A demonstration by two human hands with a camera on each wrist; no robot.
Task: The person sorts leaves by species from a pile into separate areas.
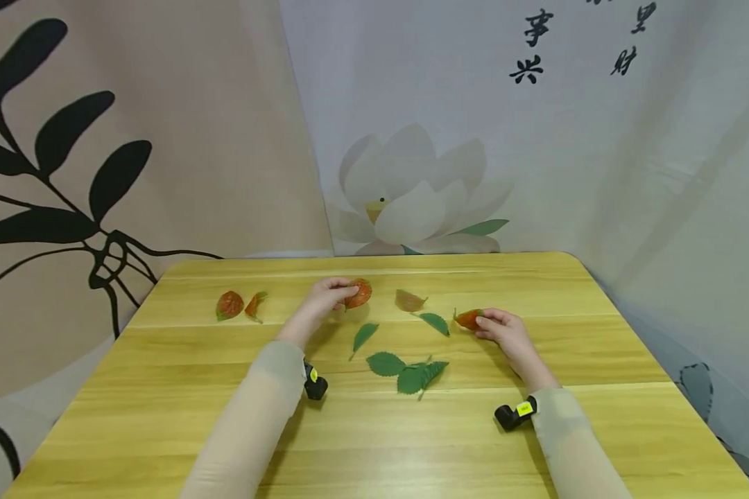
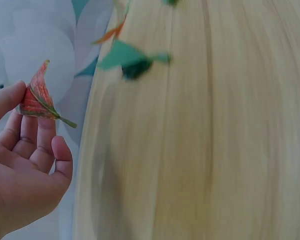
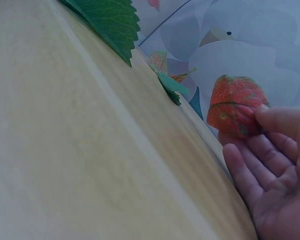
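Note:
My left hand (image 1: 324, 299) pinches a red leaf (image 1: 358, 294) between thumb and fingers, over the back middle of the table. In the left wrist view that red leaf (image 2: 38, 95) shows a green edge and a short stem. Farther right, my right hand (image 1: 502, 328) pinches another red leaf (image 1: 469, 319), its stem pointing left. The right wrist view shows this leaf (image 3: 236, 106) face on, red with green flecks and a dark midrib. Between the hands lie a brownish-orange leaf (image 1: 409, 301) and a green leaf (image 1: 435, 323) beside it.
Two more red leaves, one broad (image 1: 229, 305) and one folded (image 1: 255, 305), lie at the back left of the wooden table (image 1: 412, 443). A single green leaf (image 1: 365, 336) and a cluster of green leaves (image 1: 412, 378) lie nearer the middle. A printed curtain (image 1: 225, 138) hangs behind.

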